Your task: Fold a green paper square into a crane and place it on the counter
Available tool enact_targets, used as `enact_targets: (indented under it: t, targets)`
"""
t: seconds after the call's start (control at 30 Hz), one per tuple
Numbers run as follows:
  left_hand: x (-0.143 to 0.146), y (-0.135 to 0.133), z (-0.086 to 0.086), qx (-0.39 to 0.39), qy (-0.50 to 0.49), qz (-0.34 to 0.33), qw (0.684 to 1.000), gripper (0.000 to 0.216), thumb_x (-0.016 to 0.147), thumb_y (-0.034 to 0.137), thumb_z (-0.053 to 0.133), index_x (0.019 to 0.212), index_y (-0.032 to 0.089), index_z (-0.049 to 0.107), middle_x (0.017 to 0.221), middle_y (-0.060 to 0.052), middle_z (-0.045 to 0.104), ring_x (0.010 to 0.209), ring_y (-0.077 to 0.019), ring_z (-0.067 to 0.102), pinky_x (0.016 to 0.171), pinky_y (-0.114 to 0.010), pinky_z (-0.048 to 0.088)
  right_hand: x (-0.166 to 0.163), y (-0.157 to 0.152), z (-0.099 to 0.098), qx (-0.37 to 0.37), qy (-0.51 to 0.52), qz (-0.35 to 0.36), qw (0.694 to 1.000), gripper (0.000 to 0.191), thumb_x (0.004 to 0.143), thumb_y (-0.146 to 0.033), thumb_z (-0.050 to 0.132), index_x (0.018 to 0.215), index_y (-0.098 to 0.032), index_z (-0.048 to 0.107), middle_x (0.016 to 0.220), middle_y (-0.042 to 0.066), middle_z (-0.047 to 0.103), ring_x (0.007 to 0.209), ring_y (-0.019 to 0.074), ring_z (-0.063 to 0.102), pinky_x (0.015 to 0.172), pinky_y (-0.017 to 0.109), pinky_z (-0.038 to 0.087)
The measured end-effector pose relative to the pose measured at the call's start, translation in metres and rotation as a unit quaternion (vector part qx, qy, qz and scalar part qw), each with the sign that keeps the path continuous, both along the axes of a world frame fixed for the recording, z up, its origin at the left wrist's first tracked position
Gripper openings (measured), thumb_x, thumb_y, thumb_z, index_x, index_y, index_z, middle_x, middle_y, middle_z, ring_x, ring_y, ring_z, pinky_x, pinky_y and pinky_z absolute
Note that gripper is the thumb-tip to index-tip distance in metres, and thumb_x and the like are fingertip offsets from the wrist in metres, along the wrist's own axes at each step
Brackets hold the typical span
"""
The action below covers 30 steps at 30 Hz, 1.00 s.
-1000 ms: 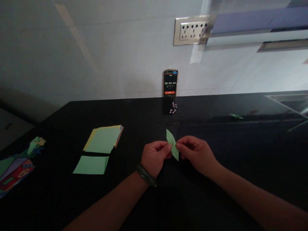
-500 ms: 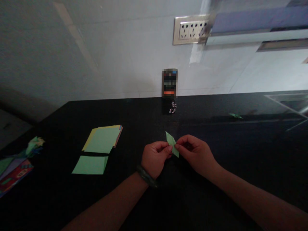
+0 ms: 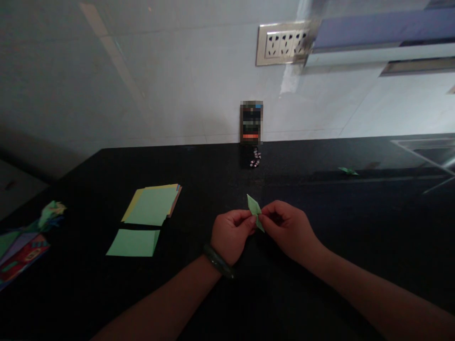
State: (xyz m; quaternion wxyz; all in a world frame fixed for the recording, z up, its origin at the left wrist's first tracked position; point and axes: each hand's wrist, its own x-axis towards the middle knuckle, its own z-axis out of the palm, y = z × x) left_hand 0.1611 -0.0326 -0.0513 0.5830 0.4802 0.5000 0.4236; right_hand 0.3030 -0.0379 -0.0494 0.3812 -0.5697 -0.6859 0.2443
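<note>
Between my two hands is a small folded piece of green paper (image 3: 252, 203), slanted, with a pointed upper end. My left hand (image 3: 232, 234) pinches its middle from the left, thumb on top; a dark bangle (image 3: 219, 262) circles that wrist. From the right, the thumb and index finger of my right hand (image 3: 289, 227) grip the same paper near its middle. Fingertips cover the paper's centre, so the folds there are hidden. To the left lie a stack of green and yellow paper sheets (image 3: 151, 206) and, just in front of it, a folded green sheet (image 3: 134, 243).
A phone-like device (image 3: 251, 122), its front pixelated, leans on the wall with a beaded strand (image 3: 255, 158) below it. Green scrap (image 3: 348, 171) lies at the right. Crumpled paper pieces (image 3: 51, 215) and a red packet (image 3: 26, 255) sit far left. A socket panel (image 3: 282, 44) is on the wall.
Very little differs. My left hand and the paper's upper tip have shifted slightly to the right, and the paper looks a bit narrower between my fingers.
</note>
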Motion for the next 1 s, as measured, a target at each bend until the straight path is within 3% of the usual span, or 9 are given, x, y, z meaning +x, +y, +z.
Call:
enact_targets:
  t: [0.17,0.47,0.63,1.0]
  targets:
    - [-0.003,-0.001,-0.002,0.055,0.096,-0.004,0.994,0.015,0.071,0.026,0.060,0.073,0.014,0.068,0.067,-0.005,0.068,0.063,-0.0156,0.062,0.057,-0.025,0.048,0.000,-0.001,0.003,0.059,-0.051,0.003,0.997,0.007,0.074,-0.016,0.056,0.068,-0.018,0.059,0.064,0.001,0.058,0.057,0.0120,0.054,0.053,0.024,0.042]
    - [-0.001,-0.004,0.004,0.109,0.188,0.007,0.976,0.017,0.072,0.027,0.056,0.066,0.014,0.066,0.057,-0.001,0.062,0.052,-0.0113,0.053,0.049,-0.021,0.039,-0.003,-0.003,0.002,0.142,-0.111,0.015,0.984,0.013,0.074,-0.014,0.054,0.062,-0.016,0.057,0.061,0.001,0.056,0.056,0.0118,0.053,0.052,0.023,0.041]
    - [0.000,-0.005,0.006,0.115,0.202,0.021,0.972,0.016,0.071,0.025,0.056,0.064,0.013,0.066,0.055,0.000,0.060,0.050,-0.0109,0.051,0.048,-0.021,0.038,-0.003,-0.003,0.001,0.157,-0.121,0.016,0.980,0.011,0.073,-0.013,0.055,0.063,-0.015,0.059,0.061,0.002,0.057,0.056,0.0124,0.054,0.052,0.023,0.042]
    - [-0.006,-0.002,-0.004,0.187,0.185,-0.032,0.964,0.019,0.082,0.021,0.047,0.078,0.015,0.065,0.073,-0.003,0.067,0.068,-0.0140,0.062,0.064,-0.025,0.047,0.002,-0.001,0.000,0.177,-0.104,0.079,0.975,0.012,0.081,-0.015,0.054,0.081,-0.011,0.065,0.075,0.007,0.063,0.067,0.0134,0.059,0.062,0.025,0.048]
